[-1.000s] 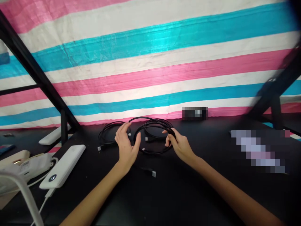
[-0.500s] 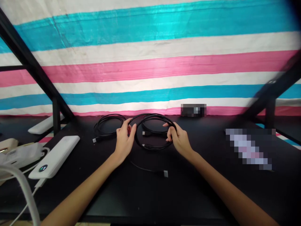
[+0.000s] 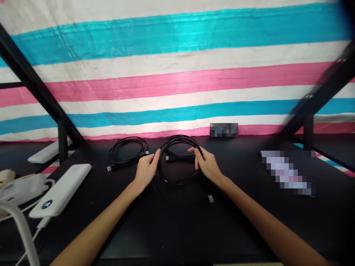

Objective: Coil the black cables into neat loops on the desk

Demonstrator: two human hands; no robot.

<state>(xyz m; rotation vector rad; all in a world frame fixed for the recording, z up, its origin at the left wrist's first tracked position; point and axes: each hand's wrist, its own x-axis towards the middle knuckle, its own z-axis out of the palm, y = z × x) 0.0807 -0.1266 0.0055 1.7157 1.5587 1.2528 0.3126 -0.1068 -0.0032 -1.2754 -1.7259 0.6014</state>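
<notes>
A black cable coil (image 3: 177, 180) lies looped on the black table (image 3: 172, 225) in front of me. My left hand (image 3: 145, 170) pinches the coil's left side and my right hand (image 3: 208, 165) grips its right side. A loose end of this cable with a silver plug (image 3: 210, 198) trails toward me on the table. To the left, a second coiled black cable (image 3: 126, 151) lies by itself, close to my left hand.
A white power bank (image 3: 61, 190) with a lit indicator sits at the left, a white cable plugged into it. Another white bar (image 3: 47, 151) lies behind a black frame post (image 3: 62, 144). Blurred items sit at the right. A striped tarp hangs behind the table.
My left hand went from open beside the coil to gripping its left side. The coil sank flatter onto the table, and the loose plug end slid to the right.
</notes>
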